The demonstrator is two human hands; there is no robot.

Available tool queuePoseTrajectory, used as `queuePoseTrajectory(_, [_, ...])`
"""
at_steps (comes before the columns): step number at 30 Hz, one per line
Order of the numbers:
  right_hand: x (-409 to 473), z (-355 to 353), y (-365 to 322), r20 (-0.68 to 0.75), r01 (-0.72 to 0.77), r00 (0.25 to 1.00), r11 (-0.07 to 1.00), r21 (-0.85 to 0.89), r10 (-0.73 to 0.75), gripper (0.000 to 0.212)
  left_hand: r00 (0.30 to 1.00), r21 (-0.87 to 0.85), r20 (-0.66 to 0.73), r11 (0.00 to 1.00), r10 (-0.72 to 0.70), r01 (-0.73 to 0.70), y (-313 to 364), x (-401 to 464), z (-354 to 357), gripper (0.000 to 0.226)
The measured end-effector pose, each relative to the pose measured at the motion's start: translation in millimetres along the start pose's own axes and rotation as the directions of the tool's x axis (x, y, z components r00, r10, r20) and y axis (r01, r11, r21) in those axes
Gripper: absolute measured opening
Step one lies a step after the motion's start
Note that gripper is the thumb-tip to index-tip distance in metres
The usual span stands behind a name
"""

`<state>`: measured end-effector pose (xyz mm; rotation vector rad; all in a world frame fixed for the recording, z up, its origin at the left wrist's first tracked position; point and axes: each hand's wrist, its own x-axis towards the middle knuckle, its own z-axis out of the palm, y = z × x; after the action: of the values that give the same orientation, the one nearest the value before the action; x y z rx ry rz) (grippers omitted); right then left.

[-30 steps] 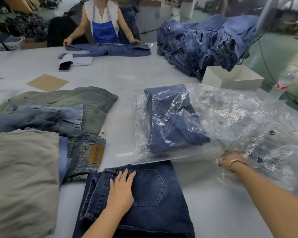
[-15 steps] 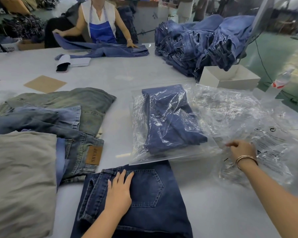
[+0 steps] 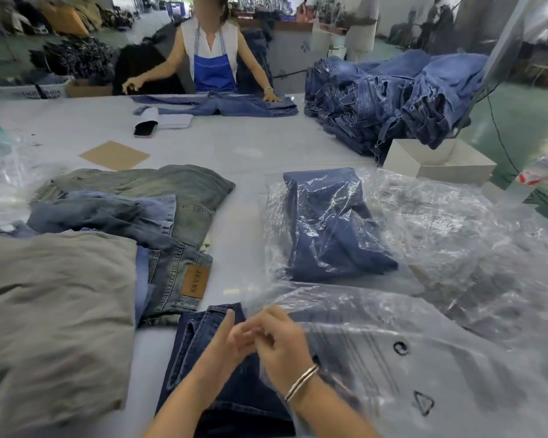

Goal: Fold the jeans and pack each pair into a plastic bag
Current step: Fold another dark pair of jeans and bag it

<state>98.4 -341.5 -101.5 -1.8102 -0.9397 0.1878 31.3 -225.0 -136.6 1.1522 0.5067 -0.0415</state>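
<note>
the dark folded jeans [image 3: 228, 390] lie flat on the white surface [image 3: 244, 147], at the near edge, right in front of the person. both hands meet just above these jeans. the left hand [image 3: 225, 346] and the right hand [image 3: 282, 346] touch each other at the fingertips, and their fingers seem to pinch the edge of a clear plastic bag [image 3: 424, 358]. the picture is blurry there, so the grip is hard to see well. the right wrist has a silver bracelet [image 3: 301, 382]. the plastic bag spreads out to the right of the dark jeans and partly lies over them.

just behind the dark jeans sits a packed pair [image 3: 332, 226], blue jeans already inside a shiny bag. to the right of that are more loose clear bags [image 3: 456, 222]. to the left of the dark jeans is a messy stack of other jeans [image 3: 133, 216], with a grey cloth [image 3: 54, 311] on the near part of it.

far behind the dark jeans, across the surface, another person [image 3: 214, 58] in a blue apron has a hand on light blue jeans [image 3: 222, 105]. a big heap of blue jeans [image 3: 393, 96] and a white box [image 3: 440, 162] are far off to the right of that.
</note>
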Motion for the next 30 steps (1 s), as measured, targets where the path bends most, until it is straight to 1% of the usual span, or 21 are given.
queuePoseTrajectory(2, [-5.3, 25.8, -6.5, 0.180, -0.137, 0.978, 0.976, 0.167, 0.107, 0.024, 0.997, -0.098, -0.059, 0.995, -0.040, 0.034, 0.4, -14.9, -13.3, 0.057])
queuePoseTrajectory(4, [-9.3, 37.5, -11.4, 0.363, -0.299, 0.914, 0.907, 0.298, 0.182, 0.030, 0.993, -0.157, -0.109, 0.987, -0.040, 0.023, 2.0, -25.6, -26.4, 0.041])
queuePoseTrajectory(6, [-12.4, 39.7, -14.1, 0.473, -0.388, 0.862, 0.838, 0.384, 0.183, 0.038, 0.979, -0.099, -0.202, 0.993, 0.039, -0.060, 7.1, -31.5, -40.0, 0.026])
queuePoseTrajectory(8, [-14.7, 36.1, -15.8, 0.494, -0.393, 0.854, 0.825, 0.407, 0.164, 0.041, 0.940, 0.043, -0.320, 0.993, 0.121, -0.113, 15.9, -33.7, -51.0, 0.033])
queuePoseTrajectory(9, [-15.0, 33.0, -17.0, 0.459, -0.378, 0.872, 0.832, 0.407, 0.172, 0.040, 0.912, 0.141, -0.371, 0.982, 0.172, -0.128, 23.0, -34.0, -57.7, 0.035])
queuePoseTrajectory(11, [-13.6, 23.9, -18.0, 0.316, -0.311, 0.929, 0.872, 0.378, 0.194, 0.035, 0.857, 0.325, -0.430, 0.935, 0.282, -0.145, 39.7, -31.7, -75.0, 0.036])
queuePoseTrajectory(12, [-12.2, 18.9, -17.4, 0.237, -0.259, 0.954, 0.907, 0.332, 0.186, 0.033, 0.831, 0.425, -0.432, 0.892, 0.351, -0.155, 48.9, -29.3, -85.6, 0.038])
queuePoseTrajectory(14, [-9.1, 10.2, -13.9, 0.141, -0.167, 0.979, 0.971, 0.170, 0.144, 0.032, 0.752, 0.649, -0.419, 0.747, 0.509, -0.144, 70.7, -25.5, -106.3, 0.043])
queuePoseTrajectory(16, [-8.0, 7.6, -1.7, 0.174, -0.146, 0.971, 0.982, -0.120, 0.166, 0.028, 0.649, 0.832, -0.390, 0.551, 0.653, -0.055, 95.4, -24.1, -123.7, 0.046])
queuePoseTrajectory(17, [-8.9, 8.0, 7.4, 0.225, -0.162, 0.946, 0.941, -0.296, 0.234, 0.028, 0.590, 0.886, -0.373, 0.463, 0.716, -0.001, 107.7, -25.6, -130.4, 0.047])
queuePoseTrajectory(18, [-10.9, 8.8, 16.3, 0.270, -0.180, 0.904, 0.870, -0.460, 0.330, 0.033, 0.537, 0.913, -0.366, 0.406, 0.760, 0.047, 119.1, -27.9, -136.2, 0.046])
queuePoseTrajectory(19, [-14.2, 11.0, 25.9, 0.305, -0.191, 0.852, 0.795, -0.576, 0.425, 0.041, 0.497, 0.918, -0.379, 0.387, 0.781, 0.092, 127.9, -29.2, -141.3, 0.044])
queuePoseTrajectory(21, [-23.4, 18.1, 43.9, 0.349, -0.202, 0.753, 0.701, -0.684, 0.557, 0.053, 0.455, 0.902, -0.433, 0.376, 0.778, 0.214, 138.1, -32.0, -142.7, 0.044])
queuePoseTrajectory(22, [-28.0, 22.7, 52.2, 0.362, -0.193, 0.717, 0.669, -0.718, 0.595, 0.058, 0.426, 0.906, -0.416, 0.329, 0.803, 0.265, 138.3, -32.1, -136.8, 0.047])
queuePoseTrajectory(23, [-31.4, 26.8, 59.3, 0.365, -0.174, 0.693, 0.635, -0.752, 0.622, 0.060, 0.391, 0.928, -0.336, 0.231, 0.857, 0.292, 134.7, -31.5, -126.3, 0.051])
queuePoseTrajectory(25, [-36.1, 34.2, 66.9, 0.336, -0.157, 0.698, 0.593, -0.790, 0.632, 0.061, 0.342, 0.966, -0.014, -0.076, 0.940, 0.249, 115.0, -32.1, -94.0, 0.053])
queuePoseTrajectory(26, [-36.5, 38.0, 68.0, 0.322, -0.161, 0.713, 0.593, -0.789, 0.623, 0.062, 0.348, 0.960, 0.144, -0.215, 0.927, 0.177, 96.6, -32.0, -75.5, 0.053])
queuePoseTrajectory(27, [-35.4, 41.7, 67.1, 0.318, -0.172, 0.727, 0.610, -0.773, 0.609, 0.061, 0.404, 0.946, 0.262, -0.315, 0.876, 0.070, 72.2, -31.7, -57.6, 0.049])
queuePoseTrajectory(28, [-33.1, 44.5, 64.4, 0.323, -0.202, 0.744, 0.657, -0.727, 0.586, 0.059, 0.515, 0.938, 0.318, -0.345, 0.796, -0.047, 45.2, -33.4, -39.3, 0.044])
queuePoseTrajectory(29, [-29.6, 47.7, 62.6, 0.314, -0.269, 0.775, 0.735, -0.622, 0.549, 0.055, 0.666, 0.952, 0.297, -0.267, 0.684, -0.149, 18.3, -36.5, -22.3, 0.038])
queuePoseTrajectory(30, [-26.3, 49.3, 61.4, 0.264, -0.374, 0.813, 0.813, -0.446, 0.518, 0.049, 0.797, 0.976, 0.218, -0.118, 0.563, -0.184, -6.1, -36.2, -10.5, 0.035])
